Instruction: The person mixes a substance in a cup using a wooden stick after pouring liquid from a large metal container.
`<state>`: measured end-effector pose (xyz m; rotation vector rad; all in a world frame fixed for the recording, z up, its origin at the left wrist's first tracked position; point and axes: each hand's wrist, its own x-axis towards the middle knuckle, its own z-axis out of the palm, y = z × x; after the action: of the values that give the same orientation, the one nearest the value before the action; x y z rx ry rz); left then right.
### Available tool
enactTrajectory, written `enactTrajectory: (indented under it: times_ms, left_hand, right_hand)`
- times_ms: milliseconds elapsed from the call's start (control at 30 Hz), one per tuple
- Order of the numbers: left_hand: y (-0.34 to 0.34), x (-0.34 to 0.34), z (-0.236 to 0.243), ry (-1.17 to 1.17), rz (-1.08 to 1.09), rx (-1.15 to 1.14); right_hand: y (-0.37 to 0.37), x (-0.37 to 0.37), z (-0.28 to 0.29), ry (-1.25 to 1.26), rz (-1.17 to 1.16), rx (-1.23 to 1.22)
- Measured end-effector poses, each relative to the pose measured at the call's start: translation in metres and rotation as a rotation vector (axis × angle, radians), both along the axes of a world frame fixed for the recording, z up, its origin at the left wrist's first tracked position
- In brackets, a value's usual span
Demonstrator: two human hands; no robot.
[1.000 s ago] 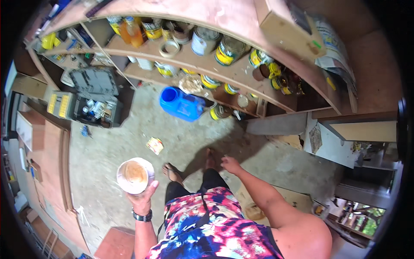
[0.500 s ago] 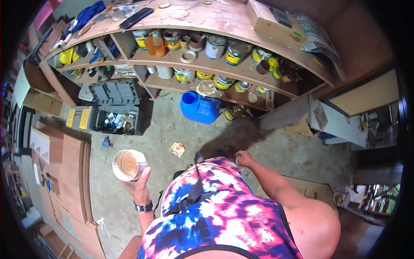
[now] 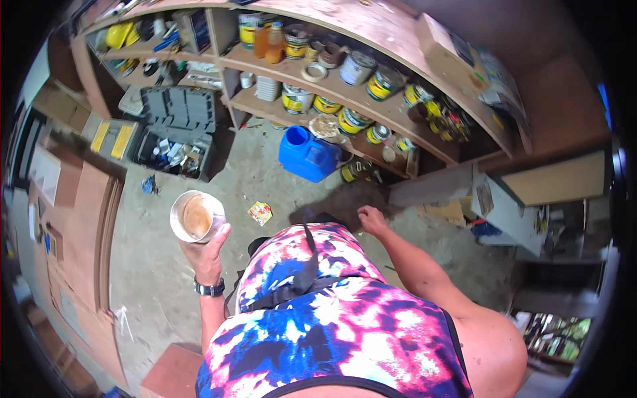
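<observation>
My left hand [image 3: 204, 255], a dark watch on its wrist, is wrapped round a white round tub [image 3: 179, 219]. The tub's open mouth faces up and shows a tan, brownish coating or content inside. My right hand [image 3: 371, 220] hangs at my right side, away from any object, its fingers curled in and nothing visible in them. Ahead of me on the floor stands a blue plastic jug [image 3: 308, 159] with a round opening. A small red-and-yellow wrapper [image 3: 260, 213] lies on the floor between the tub and the jug.
Wooden shelves [image 3: 391, 99] across the front hold several paint cans [image 3: 356, 68] and two orange-brown bottles [image 3: 274, 43]. An open grey toolbox [image 3: 174, 126] full of items stands at the left. Wooden panels [image 3: 86, 232] line the left side. A white cabinet [image 3: 501, 212] is at the right.
The view has shifted, with the shelves sitting lower and tilted. My left hand still holds the tub. The right hand's fingers look more curled, and it has swung slightly forward.
</observation>
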<state>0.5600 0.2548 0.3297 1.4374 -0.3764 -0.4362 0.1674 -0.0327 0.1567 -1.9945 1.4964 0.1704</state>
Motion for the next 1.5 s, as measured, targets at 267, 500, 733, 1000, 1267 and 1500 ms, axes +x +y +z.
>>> enactTrajectory:
  times_ms: [267, 500, 733, 1000, 1267, 1500]
  left_hand:
    - [0.032, -0.002, -0.039, 0.074, 0.128, 0.099]
    - [0.085, -0.017, -0.093, 0.182, 0.288, 0.245]
    - [0.117, -0.028, -0.155, 0.202, 0.446, 0.438]
    - [0.090, -0.045, -0.233, 0.334, 0.502, 0.457]
    - [-0.005, -0.069, -0.249, 0.441, 0.503, 0.455]
    - [-0.031, -0.081, -0.258, 0.422, 0.440, 0.547]
  right_hand:
    - [-0.020, -0.004, 0.037, 0.159, 0.078, 0.136]
    - [-0.069, 0.037, 0.072, 0.185, 0.206, 0.024]
    - [-0.166, 0.129, 0.085, 0.029, 0.263, -0.344]
    - [-0.300, 0.274, 0.137, -0.266, 0.333, -0.766]
    - [-0.425, 0.327, 0.154, -0.360, 0.204, -0.824]
    - [-0.513, 0.378, 0.169, -0.024, 0.387, -1.348]
